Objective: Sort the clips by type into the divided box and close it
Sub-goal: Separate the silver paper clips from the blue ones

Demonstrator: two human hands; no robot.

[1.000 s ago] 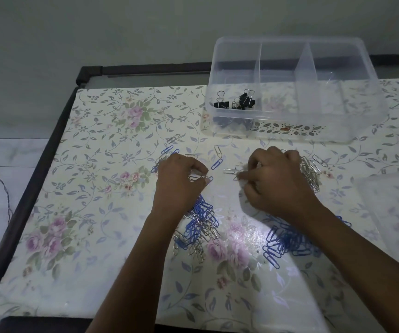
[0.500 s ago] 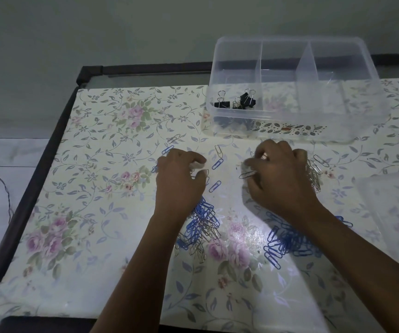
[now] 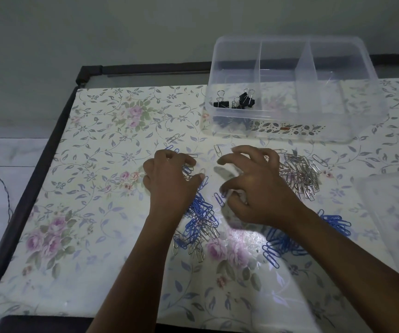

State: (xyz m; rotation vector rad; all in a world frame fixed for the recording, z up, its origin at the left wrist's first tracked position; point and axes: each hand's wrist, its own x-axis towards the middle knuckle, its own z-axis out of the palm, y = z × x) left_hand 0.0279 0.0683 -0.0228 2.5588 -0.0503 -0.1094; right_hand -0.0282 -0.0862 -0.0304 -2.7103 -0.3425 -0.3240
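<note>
My left hand [image 3: 169, 181] has its fingers curled round a few paper clips [image 3: 187, 170] at the top of a mixed blue and silver pile [image 3: 199, 224]. My right hand [image 3: 253, 188] hovers beside it with fingers spread and nothing in them. A single blue clip [image 3: 219, 199] lies by its thumb. To the right of that hand sits a pile of silver clips [image 3: 299, 176]; under its wrist is a pile of blue clips [image 3: 280, 243]. The clear divided box [image 3: 362, 75] stands open at the back, with black binder clips [image 3: 235, 102] in its left compartment.
The clear lid [image 3: 395, 212] lies at the right edge of the flowered table [image 3: 97, 188]. A few stray clips [image 3: 217, 150] lie between my hands and the box. The table's dark frame [image 3: 37, 179] runs along the left, with floor beyond.
My right hand has opened its fingers and no longer pinches the silver clip it held. My left hand stays curled over the mixed pile.
</note>
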